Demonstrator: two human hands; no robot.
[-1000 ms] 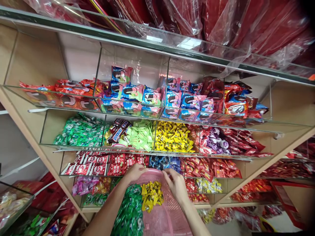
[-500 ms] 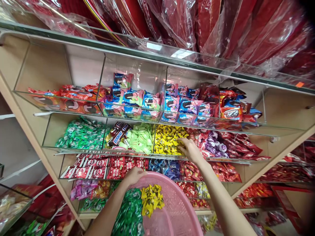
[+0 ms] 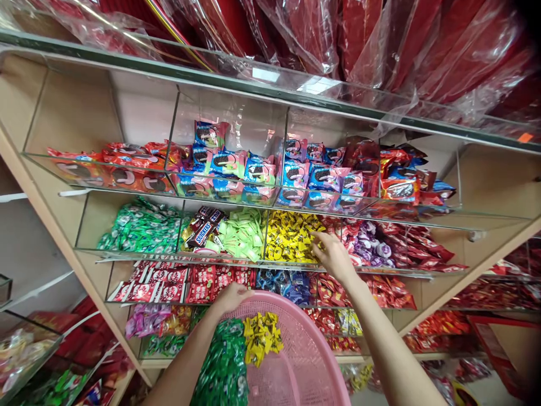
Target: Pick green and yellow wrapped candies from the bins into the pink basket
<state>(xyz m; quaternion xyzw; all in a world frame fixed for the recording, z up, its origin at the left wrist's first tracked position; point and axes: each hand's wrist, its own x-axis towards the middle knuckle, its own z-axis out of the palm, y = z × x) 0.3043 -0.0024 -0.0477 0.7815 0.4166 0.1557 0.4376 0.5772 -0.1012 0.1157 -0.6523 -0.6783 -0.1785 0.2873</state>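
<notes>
My left hand (image 3: pixel 232 298) is closed over the far left rim of a pink plastic basket (image 3: pixel 327 344). Inside the basket, green-wrapped candies (image 3: pixel 224 366) are heaped at the left, beside a smaller pile of yellow-wrapped candies (image 3: pixel 262 338). On the second shelf level, my right hand (image 3: pixel 332 255) reaches over the glass front to the right edge of a compartment of yellow candies (image 3: pixel 291 237). Its fingers are bent but apart, with fingertips at the candies; I see nothing held between them.
Glass dividers split the shelves. Left of the yellow candies lie light green packets (image 3: pixel 243 234), Snickers bars (image 3: pixel 205 228) and green candies (image 3: pixel 143 228); purple-wrapped candies (image 3: pixel 372 242) lie to the right. Blue cookie packs (image 3: pixel 228 162) stand above. Plastic-covered red goods (image 3: pixel 304 34) hang over the top.
My right hand has drawn slightly to the right along the yellow candies. My left hand stays on the basket rim, and the basket's contents look the same.
</notes>
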